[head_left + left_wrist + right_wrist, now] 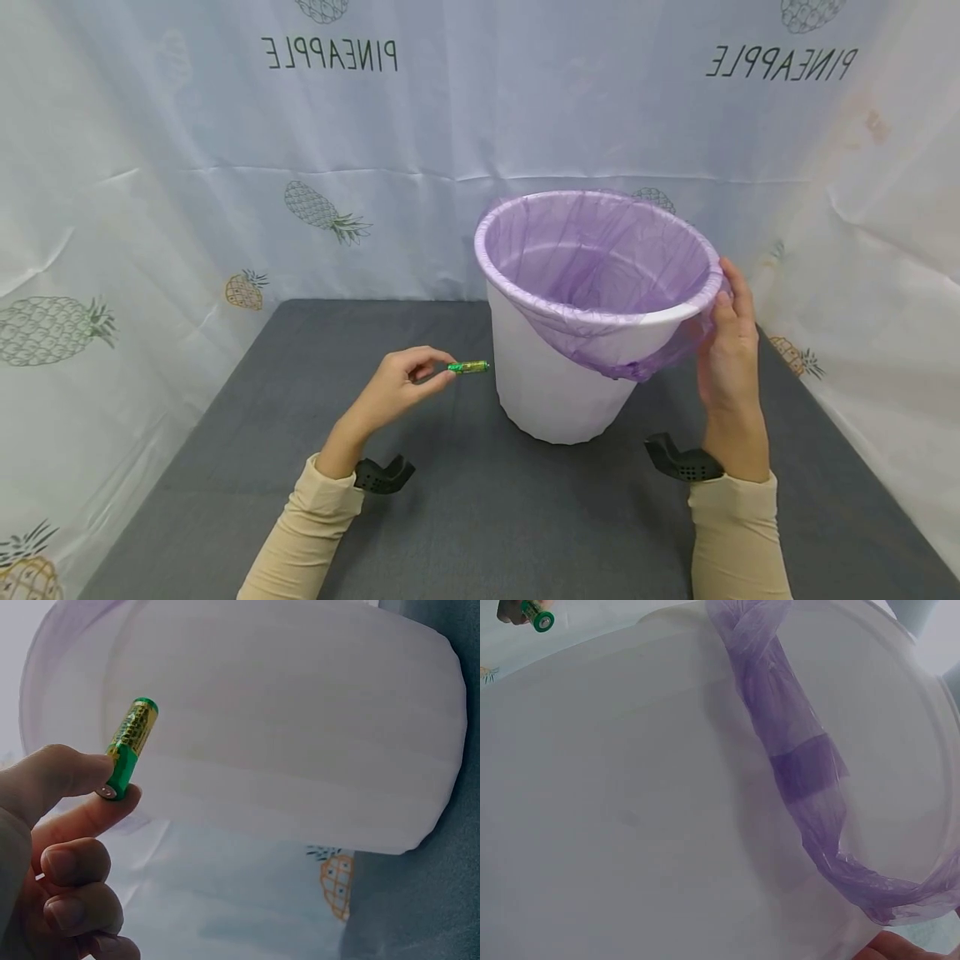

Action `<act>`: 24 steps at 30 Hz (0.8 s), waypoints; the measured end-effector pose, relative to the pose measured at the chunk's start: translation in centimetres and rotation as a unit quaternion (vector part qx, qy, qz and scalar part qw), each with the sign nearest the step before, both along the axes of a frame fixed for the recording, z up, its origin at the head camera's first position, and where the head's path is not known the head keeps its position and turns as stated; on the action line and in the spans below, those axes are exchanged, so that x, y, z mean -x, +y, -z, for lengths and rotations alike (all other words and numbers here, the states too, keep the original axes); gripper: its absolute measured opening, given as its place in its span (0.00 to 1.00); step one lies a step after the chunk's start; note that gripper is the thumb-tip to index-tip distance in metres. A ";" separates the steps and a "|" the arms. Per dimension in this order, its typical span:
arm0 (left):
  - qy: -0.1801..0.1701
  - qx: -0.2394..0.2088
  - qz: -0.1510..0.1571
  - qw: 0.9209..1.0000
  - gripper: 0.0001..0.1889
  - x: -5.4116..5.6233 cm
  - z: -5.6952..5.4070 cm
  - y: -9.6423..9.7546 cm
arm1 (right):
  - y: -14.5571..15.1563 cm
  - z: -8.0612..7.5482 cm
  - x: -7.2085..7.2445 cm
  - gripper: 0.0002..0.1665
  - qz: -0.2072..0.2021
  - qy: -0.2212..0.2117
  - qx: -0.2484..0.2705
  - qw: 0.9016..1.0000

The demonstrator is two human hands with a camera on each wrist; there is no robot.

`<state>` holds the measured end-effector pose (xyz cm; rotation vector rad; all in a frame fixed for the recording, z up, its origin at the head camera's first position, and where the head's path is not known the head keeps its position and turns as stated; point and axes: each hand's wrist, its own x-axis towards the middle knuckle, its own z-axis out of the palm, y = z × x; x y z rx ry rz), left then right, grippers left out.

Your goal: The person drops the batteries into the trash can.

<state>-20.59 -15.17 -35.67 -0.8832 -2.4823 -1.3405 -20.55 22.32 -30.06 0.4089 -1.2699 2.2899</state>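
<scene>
My left hand [397,387] pinches a small green-and-gold battery [468,367] by one end, between thumb and index finger. In the left wrist view the battery [132,748] points away from the fingertips, and the other fingers curl inward below it. Just right of the battery stands a white trash can [555,392], slightly tilted, with a purple trash bag [592,275] lining it and folded over its rim. My right hand [731,350] holds the can at the right of its rim, fingers bent against the bag. The right wrist view shows the can's wall [630,810] close up, with little of that hand visible.
The can stands on a dark grey table [450,517]. Behind and at both sides hangs a white curtain [420,117] printed with pineapples. Each wrist wears a black camera mount [384,475]. A gathered loop of bag [810,772] hangs outside the can.
</scene>
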 end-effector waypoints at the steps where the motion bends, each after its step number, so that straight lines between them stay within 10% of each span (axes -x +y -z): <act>1: 0.001 0.001 -0.001 1.000 0.05 0.0 -0.1 0.0 | 0.0 0.0 0.0 0.22 -0.001 0.002 0.000 1.000; 24: 0.102 -0.004 -0.021 0.995 0.05 -0.4 -5.3 -0.4 | 0.0 -0.1 -0.2 0.20 -0.013 0.017 0.003 1.000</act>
